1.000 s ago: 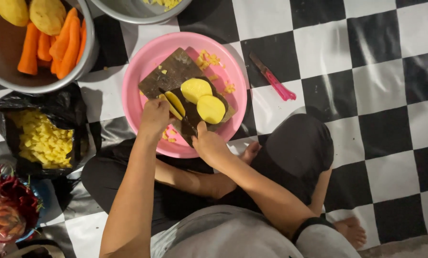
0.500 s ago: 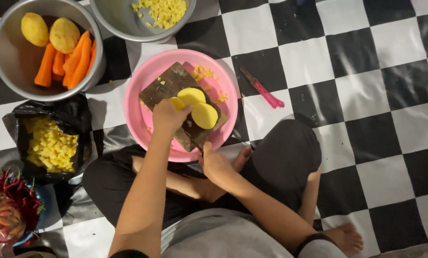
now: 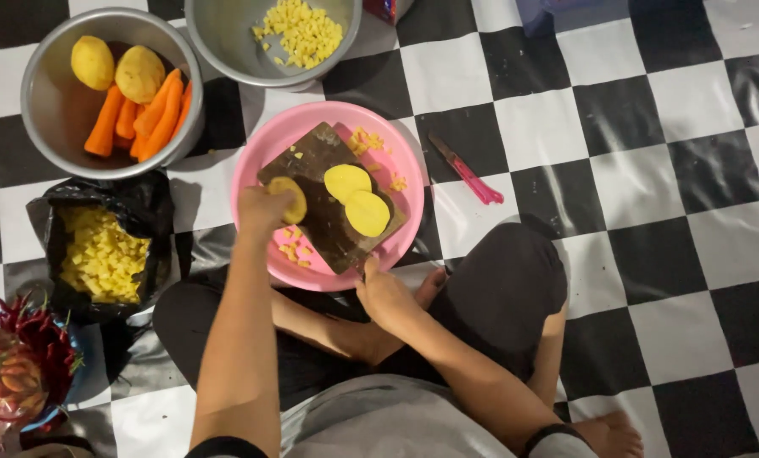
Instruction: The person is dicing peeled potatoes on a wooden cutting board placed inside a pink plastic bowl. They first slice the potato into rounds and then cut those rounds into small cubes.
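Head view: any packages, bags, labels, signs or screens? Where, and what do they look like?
No labels, signs or screens show.
Black plastic bag: on the floor at left, below the carrot bowl, open and crumpled, holding yellow diced pieces.
Clear plastic bag: bottom left corner in a blue bowl, holding red chillies.
Red package corner: top edge, cut off, too little to tell.

The left hand [image 3: 265, 208] is gripping a yellow peeled potato piece [image 3: 288, 198] over a dark rectangular cutting board [image 3: 329, 222] lying in a round pink plastic basin [image 3: 405, 170]. Two yellow potato halves [image 3: 358, 199] are resting on the board. The right hand [image 3: 385, 297] is closing at the basin's near rim, its contents hidden. A pink-handled knife [image 3: 467, 170] is lying on the checkered floor [image 3: 651, 170].
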